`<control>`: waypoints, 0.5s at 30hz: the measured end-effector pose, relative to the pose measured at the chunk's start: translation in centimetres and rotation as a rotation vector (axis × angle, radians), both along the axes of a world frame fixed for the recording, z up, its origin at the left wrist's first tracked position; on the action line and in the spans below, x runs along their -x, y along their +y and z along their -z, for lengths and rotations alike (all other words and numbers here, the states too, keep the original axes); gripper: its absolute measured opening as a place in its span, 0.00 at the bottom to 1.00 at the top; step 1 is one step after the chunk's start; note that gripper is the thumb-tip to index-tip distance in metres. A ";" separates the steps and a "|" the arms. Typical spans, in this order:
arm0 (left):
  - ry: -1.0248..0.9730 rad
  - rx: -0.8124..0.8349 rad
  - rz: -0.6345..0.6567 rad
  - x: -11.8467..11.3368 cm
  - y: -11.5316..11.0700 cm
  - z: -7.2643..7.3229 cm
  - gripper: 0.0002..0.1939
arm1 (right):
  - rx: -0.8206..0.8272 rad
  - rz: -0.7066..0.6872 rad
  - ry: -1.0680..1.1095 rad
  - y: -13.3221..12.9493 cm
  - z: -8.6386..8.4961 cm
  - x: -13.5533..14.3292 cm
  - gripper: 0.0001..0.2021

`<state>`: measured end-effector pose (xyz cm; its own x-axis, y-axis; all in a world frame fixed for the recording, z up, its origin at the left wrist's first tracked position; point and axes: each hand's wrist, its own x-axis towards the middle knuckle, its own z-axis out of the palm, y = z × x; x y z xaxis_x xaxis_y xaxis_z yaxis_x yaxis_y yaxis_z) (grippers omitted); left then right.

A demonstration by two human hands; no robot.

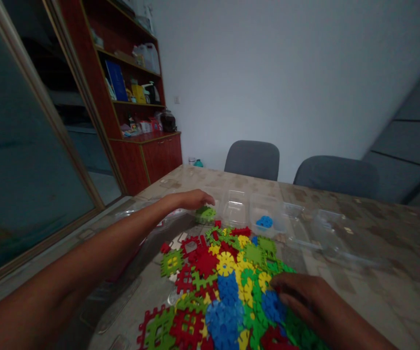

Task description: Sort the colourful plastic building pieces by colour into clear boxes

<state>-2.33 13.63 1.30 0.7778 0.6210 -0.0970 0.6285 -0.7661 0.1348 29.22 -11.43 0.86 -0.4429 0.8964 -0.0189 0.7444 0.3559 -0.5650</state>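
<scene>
Across the patterned tablecloth spreads a pile of plastic interlocking pieces: red squares [188, 326], green squares [171, 263], yellow flower-shaped discs [226, 263] and blue flower-shaped discs [225, 318]. My left hand [194, 198] is stretched out over the green pieces [206, 214] in a clear container at the far left of a row, fingers extended. My right hand [302, 294] rests at the pile's right edge, beside a yellow disc [264, 280] and a blue disc [273, 306]. Its fingers are curled close together, and what lies between them is hidden.
Clear plastic containers [236, 206] line up behind the pile; one holds blue pieces [264, 221]. Two grey chairs [252, 158] stand at the table's [395, 243] far side. A red-brown shelf cabinet [162, 158] and a sliding glass door [23, 160] are on the left.
</scene>
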 end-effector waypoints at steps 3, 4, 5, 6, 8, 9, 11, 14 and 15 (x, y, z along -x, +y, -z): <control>0.047 0.068 0.015 -0.6 0.0 0.3 0.15 | -0.004 0.012 0.004 -0.1 0.1 0.0 0.13; 0.053 0.075 0.011 -0.8 0.0 0.3 0.15 | 0.000 0.012 0.006 -0.1 0.1 0.0 0.13; 0.053 0.075 0.004 -0.8 0.1 0.3 0.15 | 0.005 0.010 0.007 0.0 0.1 0.0 0.13; 0.048 0.070 -0.007 -0.9 0.1 0.2 0.15 | 0.011 0.004 0.007 0.0 0.0 -0.1 0.13; 0.030 0.049 -0.031 -0.8 0.0 -0.2 0.15 | 0.028 -0.001 0.004 0.2 -0.1 -0.4 0.13; 0.019 0.036 -0.045 -0.8 -0.1 -0.5 0.15 | 0.029 0.004 0.003 0.3 -0.2 -0.6 0.13; -0.013 0.001 -0.076 -0.8 -0.6 -1.1 0.11 | 0.018 0.020 -0.010 0.6 -0.3 -1.2 0.14; -0.093 -0.062 -0.118 -1.2 -2.4 -2.3 0.11 | -0.002 0.033 -0.067 0.9 -0.4 -2.3 0.13; -0.124 -0.076 -0.121 -1.4 -3.3 -2.6 0.14 | 0.006 0.032 -0.087 0.9 -0.4 -2.6 0.12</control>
<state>-0.95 10.30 3.91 0.7001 0.7125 0.0458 0.6987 -0.6970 0.1613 31.84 -10.52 1.26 -0.4106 0.9097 -0.0617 0.8017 0.3280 -0.4997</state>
